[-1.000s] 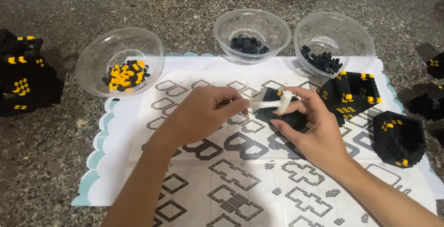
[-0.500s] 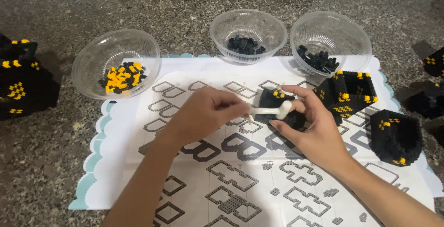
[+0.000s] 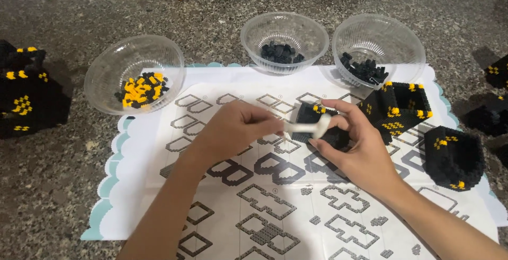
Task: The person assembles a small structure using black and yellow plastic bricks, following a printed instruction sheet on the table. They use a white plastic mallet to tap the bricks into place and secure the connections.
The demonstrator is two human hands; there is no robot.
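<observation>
- Leftmost, a large black block model with yellow spots (image 3: pixel 24 93) sat on the speckled stone counter (image 3: pixel 58 186), well apart from my hands.
- Next I saw a clear plastic bowl (image 3: pixel 106 74) holding yellow and black small bricks, its lower edge overlapping the corner of the white instruction sheet (image 3: pixel 264 212) printed with grey outline shapes.
- My left hand (image 3: pixel 233 130) hovered over the middle of the sheet, fingers pinched tight on one end of a small white tool (image 3: pixel 307 127).
- Behind it stood a second clear bowl (image 3: pixel 284 35) with black bricks inside.
- The white tool's other end met a small black block piece with yellow studs (image 3: pixel 317 122), which lay just above the sheet's centre.
- My right hand (image 3: pixel 360 154) wrapped that piece from below and from the right, fingers curled closed about it, thumb on the underside.
- A third clear bowl (image 3: pixel 378 45) with black bricks stood behind the right hand.
- Just right of the hand, an open black-and-yellow block box (image 3: pixel 397 109) rested on the sheet.
- Farther right, a closed black block cube (image 3: pixel 452 157) sat near the sheet's edge.
</observation>
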